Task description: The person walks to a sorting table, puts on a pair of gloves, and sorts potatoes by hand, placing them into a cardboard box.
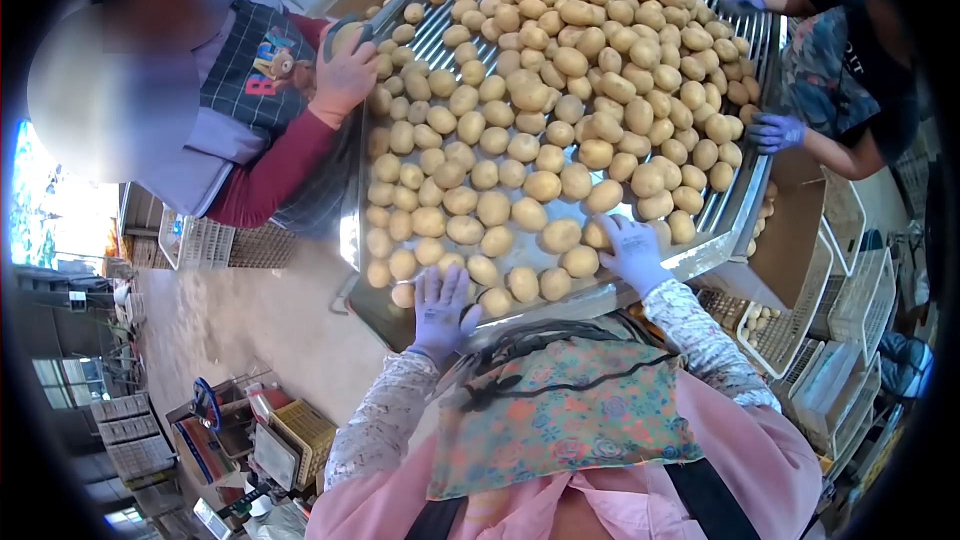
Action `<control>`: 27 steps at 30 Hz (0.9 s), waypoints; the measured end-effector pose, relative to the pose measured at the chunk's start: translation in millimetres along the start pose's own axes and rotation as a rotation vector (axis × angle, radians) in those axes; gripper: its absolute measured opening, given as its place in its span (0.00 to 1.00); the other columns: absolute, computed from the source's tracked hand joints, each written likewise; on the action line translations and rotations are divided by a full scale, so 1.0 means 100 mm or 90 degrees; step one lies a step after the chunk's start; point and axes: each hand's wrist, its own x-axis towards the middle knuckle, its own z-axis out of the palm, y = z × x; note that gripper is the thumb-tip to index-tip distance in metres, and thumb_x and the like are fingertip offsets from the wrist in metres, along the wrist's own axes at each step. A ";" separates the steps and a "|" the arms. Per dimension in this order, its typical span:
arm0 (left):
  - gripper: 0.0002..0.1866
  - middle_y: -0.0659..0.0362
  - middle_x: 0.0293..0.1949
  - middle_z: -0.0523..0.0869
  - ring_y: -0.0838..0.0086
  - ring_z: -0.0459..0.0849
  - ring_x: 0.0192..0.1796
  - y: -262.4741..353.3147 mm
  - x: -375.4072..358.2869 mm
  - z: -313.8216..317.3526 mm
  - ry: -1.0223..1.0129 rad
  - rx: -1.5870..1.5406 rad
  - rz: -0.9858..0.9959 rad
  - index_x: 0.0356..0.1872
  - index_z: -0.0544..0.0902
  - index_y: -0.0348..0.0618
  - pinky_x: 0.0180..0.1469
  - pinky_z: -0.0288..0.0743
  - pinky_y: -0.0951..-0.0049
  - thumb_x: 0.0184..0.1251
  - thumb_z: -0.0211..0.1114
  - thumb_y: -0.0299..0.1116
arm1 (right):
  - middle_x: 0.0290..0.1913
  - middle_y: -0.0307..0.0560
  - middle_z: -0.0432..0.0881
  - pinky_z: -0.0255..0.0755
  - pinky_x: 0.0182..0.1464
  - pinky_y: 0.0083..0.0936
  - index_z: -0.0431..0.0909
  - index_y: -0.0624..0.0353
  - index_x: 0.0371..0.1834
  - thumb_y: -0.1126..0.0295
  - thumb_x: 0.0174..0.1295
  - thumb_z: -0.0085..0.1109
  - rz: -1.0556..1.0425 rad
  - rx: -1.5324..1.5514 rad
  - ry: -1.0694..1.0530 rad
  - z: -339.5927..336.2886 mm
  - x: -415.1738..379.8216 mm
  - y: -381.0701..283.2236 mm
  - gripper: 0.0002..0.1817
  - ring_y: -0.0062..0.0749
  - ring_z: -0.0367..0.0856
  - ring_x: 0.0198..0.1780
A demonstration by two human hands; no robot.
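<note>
My left hand (440, 312), in a pale lavender glove, lies over the near edge of the metal sorting table (690, 258). Its fingers are spread and reach the nearest potatoes. To the right, my right hand (634, 254), gloved alike, rests at the edge of the potato layer with its fingers stretched out. A potato (580, 262) sits just left of it, and its fingertips touch others. Neither hand visibly grips anything. A single layer of potatoes covers the near left of the table, while a heap of potatoes (620, 85) rises farther back over the metal rollers.
At the left, a person in a plaid apron (255, 65) has a gloved hand (345, 75) by the potatoes. Across on the right, another person's purple-gloved hands (775, 132) are at the table edge. A cardboard box (800, 240) and white crates (850, 305) stand at right.
</note>
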 end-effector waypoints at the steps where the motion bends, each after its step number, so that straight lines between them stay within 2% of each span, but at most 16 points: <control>1: 0.39 0.48 0.76 0.63 0.44 0.55 0.78 0.08 0.06 -0.04 0.001 -0.002 0.001 0.75 0.65 0.41 0.77 0.43 0.39 0.69 0.60 0.53 | 0.55 0.48 0.78 0.73 0.52 0.42 0.68 0.46 0.66 0.61 0.49 0.70 0.008 -0.002 0.005 0.11 0.08 0.00 0.37 0.44 0.80 0.52; 3: 0.38 0.45 0.76 0.63 0.41 0.55 0.77 0.32 0.28 -0.07 0.033 -0.047 -0.116 0.75 0.66 0.44 0.77 0.45 0.39 0.68 0.61 0.52 | 0.56 0.50 0.78 0.74 0.52 0.41 0.70 0.50 0.61 0.61 0.47 0.72 0.052 0.010 -0.016 0.21 0.17 0.03 0.35 0.47 0.80 0.53; 6: 0.37 0.43 0.74 0.65 0.45 0.59 0.76 0.63 0.53 -0.01 0.010 -0.149 -0.008 0.74 0.68 0.46 0.76 0.47 0.41 0.67 0.64 0.51 | 0.53 0.58 0.77 0.76 0.54 0.42 0.69 0.54 0.58 0.63 0.47 0.71 0.079 0.292 0.113 0.19 0.09 0.08 0.33 0.55 0.80 0.54; 9: 0.35 0.45 0.72 0.69 0.50 0.63 0.75 0.67 0.56 -0.08 -0.006 -0.243 0.115 0.71 0.71 0.47 0.76 0.49 0.42 0.65 0.66 0.49 | 0.59 0.45 0.78 0.77 0.57 0.33 0.69 0.52 0.66 0.65 0.58 0.70 0.089 0.758 0.259 0.09 -0.19 0.15 0.32 0.38 0.81 0.57; 10: 0.33 0.45 0.71 0.69 0.49 0.63 0.75 0.53 0.49 0.05 -0.050 -0.140 0.092 0.71 0.71 0.47 0.76 0.50 0.42 0.66 0.65 0.45 | 0.59 0.45 0.78 0.77 0.57 0.33 0.69 0.52 0.66 0.65 0.58 0.70 0.128 0.746 0.283 -0.03 -0.42 0.19 0.32 0.38 0.81 0.57; 11: 0.34 0.43 0.70 0.69 0.45 0.65 0.74 0.45 0.51 -0.13 -0.059 -0.153 0.050 0.71 0.70 0.42 0.75 0.52 0.42 0.65 0.66 0.42 | 0.58 0.44 0.78 0.78 0.55 0.31 0.70 0.51 0.65 0.67 0.59 0.69 0.212 0.964 0.209 -0.25 -0.66 0.19 0.30 0.35 0.81 0.55; 12: 0.36 0.41 0.71 0.69 0.42 0.65 0.73 0.36 0.53 -0.38 -0.054 -0.102 0.154 0.71 0.68 0.37 0.74 0.53 0.41 0.65 0.65 0.42 | 0.56 0.42 0.78 0.79 0.54 0.30 0.71 0.51 0.64 0.69 0.61 0.67 0.282 1.185 0.132 -0.37 -0.85 0.21 0.27 0.31 0.80 0.52; 16: 0.41 0.35 0.74 0.62 0.39 0.56 0.77 -0.16 0.36 -0.20 -0.051 0.030 -0.008 0.75 0.63 0.34 0.78 0.43 0.41 0.68 0.61 0.50 | 0.51 0.43 0.81 0.76 0.34 0.20 0.71 0.49 0.65 0.60 0.68 0.62 0.557 1.049 0.282 -0.31 -1.95 0.52 0.23 0.24 0.82 0.36; 18: 0.42 0.35 0.74 0.62 0.40 0.56 0.77 -0.34 0.34 0.20 -0.009 0.059 -0.047 0.75 0.62 0.34 0.78 0.42 0.40 0.68 0.59 0.52 | 0.49 0.43 0.80 0.76 0.34 0.18 0.71 0.49 0.65 0.54 0.72 0.57 0.572 1.071 0.430 0.16 -2.77 0.96 0.22 0.23 0.82 0.37; 19: 0.42 0.35 0.74 0.62 0.40 0.58 0.77 -0.38 0.42 0.34 0.004 0.063 -0.064 0.75 0.62 0.33 0.77 0.43 0.38 0.67 0.59 0.53 | 0.48 0.44 0.80 0.78 0.38 0.18 0.72 0.51 0.65 0.54 0.72 0.58 0.707 0.876 0.516 0.08 -2.98 0.87 0.23 0.22 0.81 0.35; 20: 0.43 0.35 0.73 0.63 0.40 0.58 0.76 -0.17 0.55 0.25 -0.054 0.085 -0.135 0.74 0.63 0.32 0.77 0.43 0.38 0.67 0.60 0.54 | 0.54 0.45 0.79 0.80 0.45 0.22 0.72 0.56 0.65 0.56 0.70 0.61 0.752 0.782 0.341 0.55 -3.62 1.38 0.25 0.25 0.82 0.44; 21: 0.44 0.35 0.73 0.64 0.40 0.58 0.76 0.14 0.80 0.14 -0.106 0.103 -0.214 0.74 0.63 0.32 0.77 0.44 0.39 0.66 0.60 0.55 | 0.58 0.53 0.80 0.80 0.52 0.31 0.72 0.58 0.68 0.62 0.66 0.63 0.782 0.281 0.171 0.96 -4.00 1.67 0.28 0.41 0.83 0.54; 22: 0.45 0.36 0.70 0.68 0.38 0.60 0.74 0.32 1.16 0.01 -0.272 -0.087 -0.234 0.73 0.65 0.33 0.77 0.47 0.41 0.64 0.62 0.57 | 0.63 0.56 0.76 0.78 0.56 0.33 0.72 0.59 0.68 0.63 0.65 0.63 0.789 0.137 0.130 0.76 -3.79 1.48 0.28 0.44 0.79 0.60; 24: 0.41 0.39 0.69 0.70 0.38 0.62 0.74 0.67 1.00 0.22 0.059 0.128 -0.147 0.72 0.66 0.35 0.77 0.50 0.43 0.66 0.61 0.55 | 0.68 0.59 0.73 0.76 0.60 0.35 0.73 0.59 0.68 0.65 0.64 0.64 0.756 -0.006 0.095 0.34 -3.21 1.18 0.29 0.47 0.75 0.67; 25: 0.41 0.39 0.69 0.70 0.38 0.62 0.74 0.62 0.91 0.24 0.059 0.140 -0.169 0.72 0.66 0.35 0.77 0.50 0.43 0.66 0.61 0.55 | 0.69 0.58 0.72 0.74 0.63 0.35 0.74 0.58 0.67 0.66 0.63 0.64 0.608 0.087 0.187 0.29 -2.93 1.13 0.28 0.48 0.73 0.69; 27: 0.38 0.42 0.70 0.70 0.39 0.64 0.73 0.57 0.82 0.28 0.068 -0.033 0.006 0.71 0.68 0.33 0.76 0.51 0.41 0.67 0.60 0.51 | 0.69 0.58 0.71 0.68 0.68 0.39 0.76 0.54 0.66 0.68 0.62 0.64 0.419 0.265 0.293 -0.17 -2.14 0.70 0.27 0.51 0.71 0.69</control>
